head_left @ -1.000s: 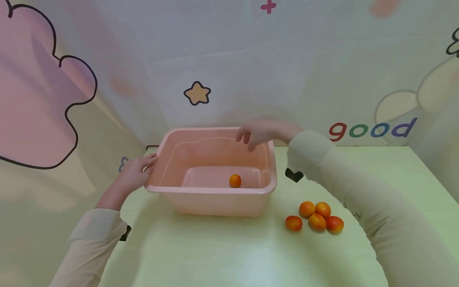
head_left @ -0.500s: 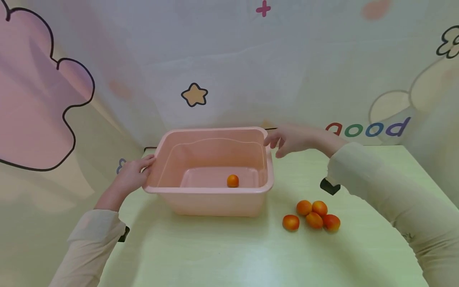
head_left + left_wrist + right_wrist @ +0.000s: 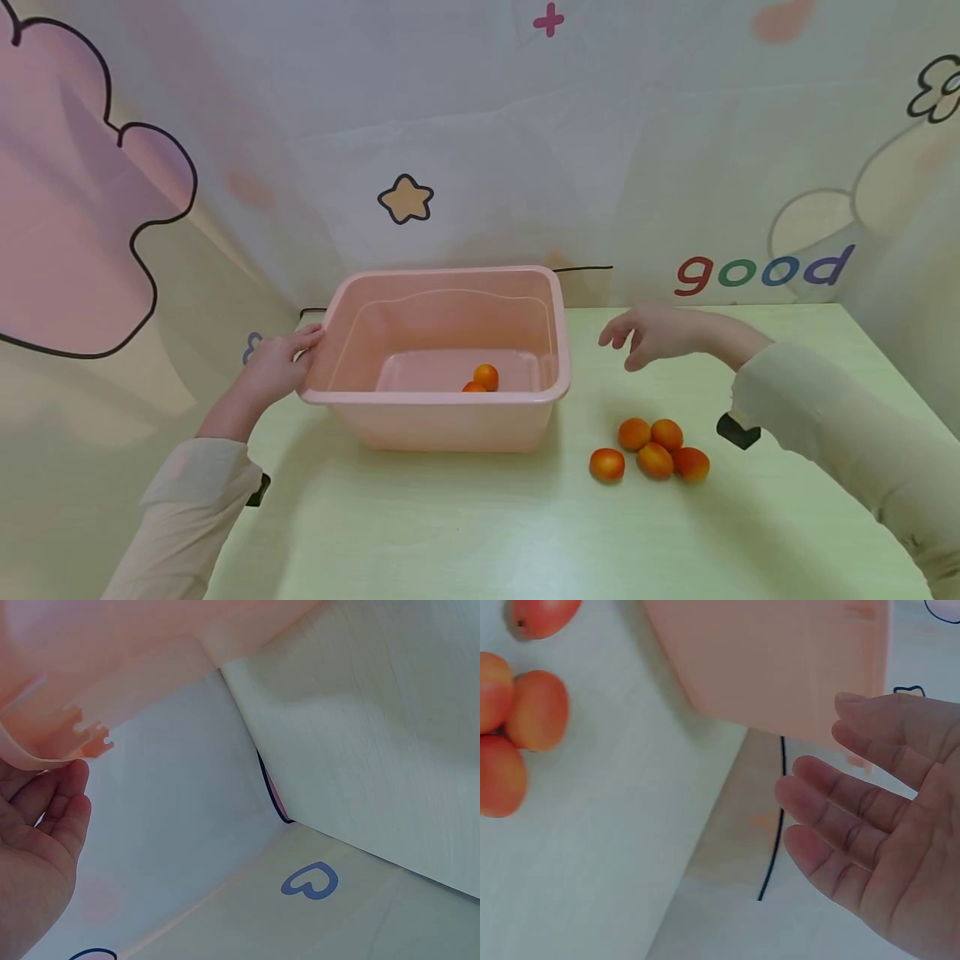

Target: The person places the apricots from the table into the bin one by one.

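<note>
A pink plastic basin (image 3: 442,418) stands on the table with two small round orange-red fruits (image 3: 486,377) inside; the lower one is partly hidden behind the front wall. My left hand (image 3: 279,367) grips the basin's left rim. Curled fingers show under that rim (image 3: 45,761) in the left wrist view. To the basin's right, my right hand (image 3: 660,335) hovers above the table, holding nothing, with its fingers relaxed and spread. Several more orange-red fruits (image 3: 656,460) lie below it in the head view; some of them (image 3: 538,711) also appear in the right wrist view.
The pale green table (image 3: 465,533) reaches back to a cloth backdrop (image 3: 480,167) printed with a star, clouds and the word "good". One fruit (image 3: 607,465) lies slightly left of the close group.
My right hand has moved right and down, from over the basin to beside it. A second fruit now shows in the basin. My left hand stays on the rim.
</note>
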A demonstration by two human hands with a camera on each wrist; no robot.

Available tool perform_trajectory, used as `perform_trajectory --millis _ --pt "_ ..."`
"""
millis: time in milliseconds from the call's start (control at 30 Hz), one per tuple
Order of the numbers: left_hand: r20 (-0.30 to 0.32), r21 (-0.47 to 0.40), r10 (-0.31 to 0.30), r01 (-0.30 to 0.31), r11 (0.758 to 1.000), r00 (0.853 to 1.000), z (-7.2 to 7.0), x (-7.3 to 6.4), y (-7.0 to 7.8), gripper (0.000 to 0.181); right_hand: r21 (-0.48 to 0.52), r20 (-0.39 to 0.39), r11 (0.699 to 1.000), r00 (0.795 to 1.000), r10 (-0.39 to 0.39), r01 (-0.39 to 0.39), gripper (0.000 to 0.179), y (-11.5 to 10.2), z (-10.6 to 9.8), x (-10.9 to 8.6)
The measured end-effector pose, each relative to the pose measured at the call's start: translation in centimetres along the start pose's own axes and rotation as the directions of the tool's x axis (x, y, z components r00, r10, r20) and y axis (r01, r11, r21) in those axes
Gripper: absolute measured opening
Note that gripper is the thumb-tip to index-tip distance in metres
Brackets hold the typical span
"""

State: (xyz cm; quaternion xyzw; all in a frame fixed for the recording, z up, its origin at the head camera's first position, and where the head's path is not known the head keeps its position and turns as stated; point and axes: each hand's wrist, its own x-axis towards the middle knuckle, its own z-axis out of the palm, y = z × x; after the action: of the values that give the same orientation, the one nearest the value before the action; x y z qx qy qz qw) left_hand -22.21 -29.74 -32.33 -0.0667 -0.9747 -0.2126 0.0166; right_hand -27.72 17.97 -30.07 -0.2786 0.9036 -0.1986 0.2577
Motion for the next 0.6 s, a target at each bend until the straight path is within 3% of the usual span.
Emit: perform_trajectory --millis 200,600 --pt "0.003 -0.001 -0.004 0.004 1.000 1.000 0.0 0.1 -0.1 0.042 0.048 0.072 0.998 0.997 0.037 -0.041 0.037 1.6 1.6 0.2" --pt "0.010 -0.002 -0.001 0.001 1.000 1.000 -0.1 0.0 0.0 0.042 0.060 0.123 0.994 0.989 0.087 -0.095 0.040 3.5 4.8 0.9"
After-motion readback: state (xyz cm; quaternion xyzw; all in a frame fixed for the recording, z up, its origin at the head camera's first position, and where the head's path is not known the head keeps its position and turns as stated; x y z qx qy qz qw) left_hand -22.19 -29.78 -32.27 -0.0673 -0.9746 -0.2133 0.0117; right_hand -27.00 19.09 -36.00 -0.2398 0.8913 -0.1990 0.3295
